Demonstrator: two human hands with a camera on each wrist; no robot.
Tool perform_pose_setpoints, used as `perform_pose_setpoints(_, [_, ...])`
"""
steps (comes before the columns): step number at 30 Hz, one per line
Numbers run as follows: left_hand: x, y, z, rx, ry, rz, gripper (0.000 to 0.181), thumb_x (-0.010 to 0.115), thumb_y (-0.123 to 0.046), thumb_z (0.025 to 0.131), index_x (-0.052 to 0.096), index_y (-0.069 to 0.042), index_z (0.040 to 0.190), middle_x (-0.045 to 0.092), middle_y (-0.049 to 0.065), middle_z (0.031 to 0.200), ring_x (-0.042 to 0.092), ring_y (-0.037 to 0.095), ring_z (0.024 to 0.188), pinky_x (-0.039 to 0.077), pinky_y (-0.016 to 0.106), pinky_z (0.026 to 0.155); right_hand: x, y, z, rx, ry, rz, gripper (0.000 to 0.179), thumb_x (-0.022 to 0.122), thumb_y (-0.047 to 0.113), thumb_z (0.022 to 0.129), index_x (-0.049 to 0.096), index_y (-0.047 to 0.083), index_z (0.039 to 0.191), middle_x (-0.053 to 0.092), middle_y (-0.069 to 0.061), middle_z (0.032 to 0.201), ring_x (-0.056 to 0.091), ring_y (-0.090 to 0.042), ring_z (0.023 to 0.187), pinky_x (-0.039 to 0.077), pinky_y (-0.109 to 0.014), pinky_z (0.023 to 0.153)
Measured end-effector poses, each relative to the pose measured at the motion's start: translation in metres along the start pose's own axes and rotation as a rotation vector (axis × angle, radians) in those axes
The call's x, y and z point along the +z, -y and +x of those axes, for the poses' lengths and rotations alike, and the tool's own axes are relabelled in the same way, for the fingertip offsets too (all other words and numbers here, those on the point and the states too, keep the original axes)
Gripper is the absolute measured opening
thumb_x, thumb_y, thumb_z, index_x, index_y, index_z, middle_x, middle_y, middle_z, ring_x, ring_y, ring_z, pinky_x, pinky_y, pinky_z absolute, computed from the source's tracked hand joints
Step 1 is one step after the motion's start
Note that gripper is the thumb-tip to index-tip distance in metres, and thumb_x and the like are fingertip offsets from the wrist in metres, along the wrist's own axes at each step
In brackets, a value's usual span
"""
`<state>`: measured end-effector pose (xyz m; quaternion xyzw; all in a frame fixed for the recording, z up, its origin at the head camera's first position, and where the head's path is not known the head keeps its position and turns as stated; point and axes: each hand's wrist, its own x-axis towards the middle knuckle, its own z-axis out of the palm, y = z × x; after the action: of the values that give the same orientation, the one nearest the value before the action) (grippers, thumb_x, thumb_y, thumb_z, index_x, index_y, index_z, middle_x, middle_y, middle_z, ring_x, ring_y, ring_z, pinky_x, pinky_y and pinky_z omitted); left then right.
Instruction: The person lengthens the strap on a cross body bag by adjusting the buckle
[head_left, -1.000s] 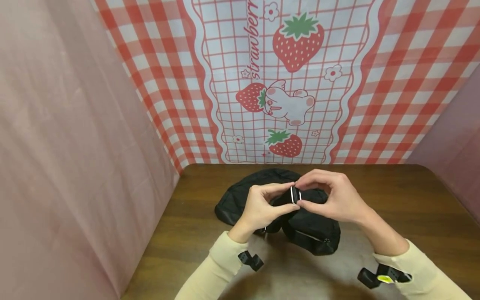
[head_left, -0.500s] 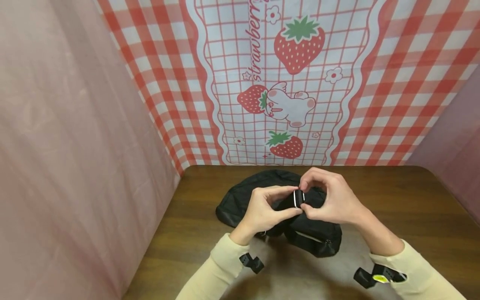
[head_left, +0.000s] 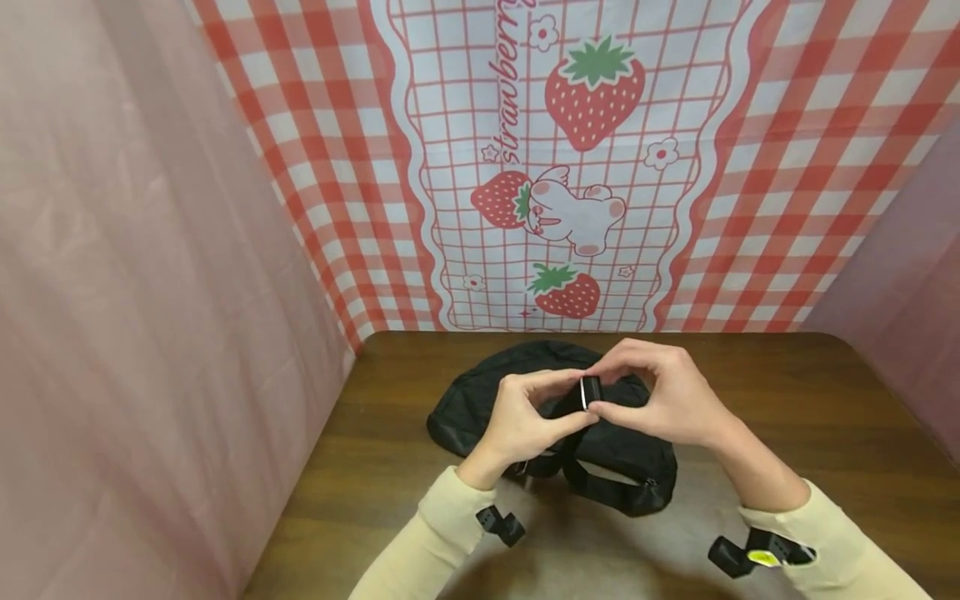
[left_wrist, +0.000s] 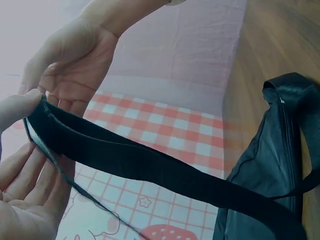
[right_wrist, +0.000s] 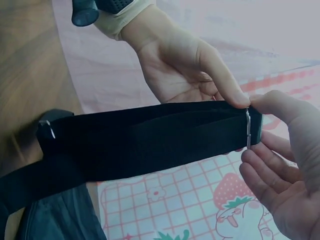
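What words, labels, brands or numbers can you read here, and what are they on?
"strawberr", sideways on the checked cloth; the picture's top edge cuts it off.
Yellow patch on the right wrist camera: any text too small to read.
Black bag and strap: nothing readable.

Bag [head_left: 615, 446] partly hidden behind left hand [head_left: 517, 423]

- Right: tabletop [head_left: 795, 400] gives lateral passage beyond the right hand [head_left: 678, 396].
- Left: pink curtain [head_left: 165, 292] limits travel.
- Far: checkered cloth [head_left: 510, 250] blocks passage.
- Centre: strap [right_wrist: 140, 145] (running from black bag [head_left: 622, 442] to left hand [head_left: 521, 421]) obstructs crossing.
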<state>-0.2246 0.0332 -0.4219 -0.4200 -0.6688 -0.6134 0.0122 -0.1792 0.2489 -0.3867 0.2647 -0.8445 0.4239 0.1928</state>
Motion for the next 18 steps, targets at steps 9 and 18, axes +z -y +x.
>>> perform_pose_setpoints(9, [-0.007, -0.003, 0.001, -0.046, -0.055, 0.008, 0.044, 0.083, -0.006, 0.079, 0.070, -0.003, 0.121, 0.074, 0.016, 0.119, 0.073, 0.020, 0.110, 0.060, 0.030, 0.097, 0.005, 0.000, 0.006, -0.028, -0.071, 0.166, 0.044, 0.084, -0.005, 0.073, 0.071, 0.011, 0.111, 0.068, -0.003, 0.103, 0.065, -0.009, 0.091, 0.058, -0.015, 0.084])
perform_pose_setpoints(18, [-0.011, -0.006, -0.003, -0.075, -0.073, 0.001, 0.043, 0.083, -0.009, 0.080, 0.071, -0.006, 0.121, 0.074, 0.014, 0.119, 0.073, 0.017, 0.109, 0.060, 0.026, 0.095, 0.009, 0.005, 0.010, -0.010, -0.048, 0.111, 0.043, 0.085, 0.001, 0.074, 0.071, 0.018, 0.111, 0.069, 0.004, 0.105, 0.065, -0.006, 0.094, 0.057, -0.013, 0.086])
